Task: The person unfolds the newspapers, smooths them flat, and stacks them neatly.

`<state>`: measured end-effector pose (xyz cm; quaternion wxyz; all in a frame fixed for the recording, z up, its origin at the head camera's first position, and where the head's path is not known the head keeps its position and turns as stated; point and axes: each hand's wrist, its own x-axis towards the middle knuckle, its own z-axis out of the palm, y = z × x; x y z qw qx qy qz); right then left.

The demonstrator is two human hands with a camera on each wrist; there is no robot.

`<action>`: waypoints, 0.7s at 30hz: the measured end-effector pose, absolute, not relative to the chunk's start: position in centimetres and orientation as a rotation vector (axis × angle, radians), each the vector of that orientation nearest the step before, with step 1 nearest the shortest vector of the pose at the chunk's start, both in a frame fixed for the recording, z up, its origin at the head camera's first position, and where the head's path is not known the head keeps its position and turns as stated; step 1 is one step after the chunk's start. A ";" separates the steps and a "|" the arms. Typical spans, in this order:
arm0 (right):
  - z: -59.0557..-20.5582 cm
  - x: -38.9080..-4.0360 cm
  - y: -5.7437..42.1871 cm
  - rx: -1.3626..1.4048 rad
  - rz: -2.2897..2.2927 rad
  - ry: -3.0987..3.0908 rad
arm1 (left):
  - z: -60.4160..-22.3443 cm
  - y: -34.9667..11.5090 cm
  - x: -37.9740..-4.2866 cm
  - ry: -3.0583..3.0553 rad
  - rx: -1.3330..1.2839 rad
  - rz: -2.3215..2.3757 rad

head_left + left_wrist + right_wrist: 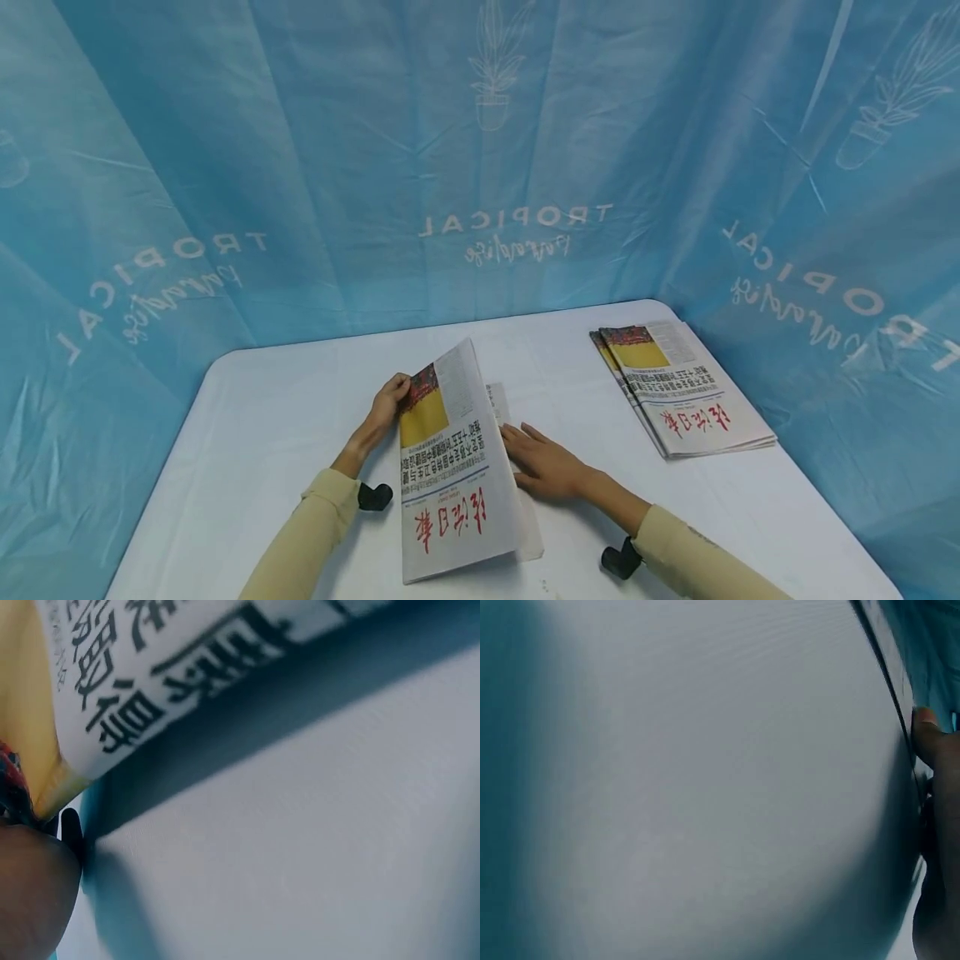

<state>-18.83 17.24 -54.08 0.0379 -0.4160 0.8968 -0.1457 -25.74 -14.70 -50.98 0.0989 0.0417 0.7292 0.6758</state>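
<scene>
A folded newspaper [450, 467] with a red-and-yellow picture and large red characters stands tilted over the white table, its right side raised. My left hand [386, 404] pinches its upper left edge; in the left wrist view part of that hand [37, 889] shows beside the yellow corner. My right hand [546, 462] lies with fingers extended at the newspaper's right side, fingertips partly hidden by the raised edge. Under it a lower paper layer [530, 529] sticks out to the right. In the right wrist view the right hand [939, 832] shows at the right border, along a thin paper edge.
A stack of similar folded newspapers [686, 392] lies at the back right of the white table [285, 417]. Blue printed curtains [375, 167] hang close behind the table and along both sides.
</scene>
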 end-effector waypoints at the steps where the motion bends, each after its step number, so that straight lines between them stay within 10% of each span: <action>1: -54.1 -18.8 17.2 -1.277 -0.415 2.751 | -50.7 -14.8 -25.5 2.159 0.136 1.993; 21: -54.1 -18.7 17.9 -1.247 -0.305 2.790 | -47.6 -16.3 -22.2 2.510 0.357 1.728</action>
